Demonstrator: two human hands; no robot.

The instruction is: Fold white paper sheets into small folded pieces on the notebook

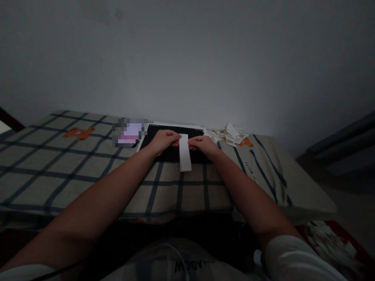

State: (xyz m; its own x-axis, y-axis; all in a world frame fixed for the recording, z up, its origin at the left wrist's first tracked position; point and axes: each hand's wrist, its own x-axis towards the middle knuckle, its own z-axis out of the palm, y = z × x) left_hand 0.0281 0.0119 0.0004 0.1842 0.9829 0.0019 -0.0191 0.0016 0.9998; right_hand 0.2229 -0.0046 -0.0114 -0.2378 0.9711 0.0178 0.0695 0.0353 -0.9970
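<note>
Left hand (164, 141) and right hand (203, 144) both closed, pinching strip (184, 153) top edge from either side; strip hangs toward body over black pad (164, 132), kept taut. Paper scraps (230, 134) lie right of right hand.

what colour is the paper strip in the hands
White, plain; the paper strip shows in the head view.

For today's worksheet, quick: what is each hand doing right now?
Left hand: closed on the paper strip.
Right hand: closed on the same strip.
</note>
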